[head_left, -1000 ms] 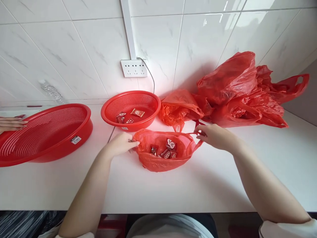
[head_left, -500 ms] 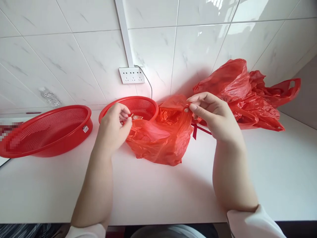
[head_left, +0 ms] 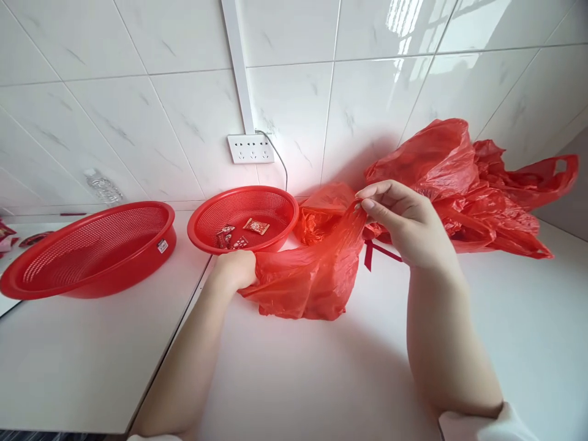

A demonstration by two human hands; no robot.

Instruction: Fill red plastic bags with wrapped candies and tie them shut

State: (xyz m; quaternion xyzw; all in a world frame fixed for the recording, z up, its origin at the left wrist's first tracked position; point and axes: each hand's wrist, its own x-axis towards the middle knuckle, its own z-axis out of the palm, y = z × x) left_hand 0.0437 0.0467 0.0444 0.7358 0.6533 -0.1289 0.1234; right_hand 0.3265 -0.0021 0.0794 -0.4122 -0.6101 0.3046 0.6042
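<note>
A thin red plastic bag (head_left: 307, 282) rests on the white table in front of me. My right hand (head_left: 404, 223) pinches its upper right edge between thumb and fingers and holds it raised. My left hand (head_left: 236, 269) reaches into the bag from the left; its fingers are hidden by the red plastic, so what they hold cannot be seen. Just behind it stands a small round red basket (head_left: 243, 199) with perforated walls. Inside the basket lie several small printed packets, one of them a flat red-and-cream packet (head_left: 256, 226).
A larger red basket (head_left: 151, 269) stands at the left. Crumpled red plastic bags (head_left: 459, 184) are heaped at the right by the wall, with a dark red ribbon (head_left: 369, 254) near them. A clear plastic bottle (head_left: 103, 187) lies at the back left. A socket panel (head_left: 250, 149) is on the tiled wall.
My left hand has moved down from above the small basket's edge into the bag, uncovering the packets. My right hand keeps its pinch on the bag. The view has shifted slightly.
</note>
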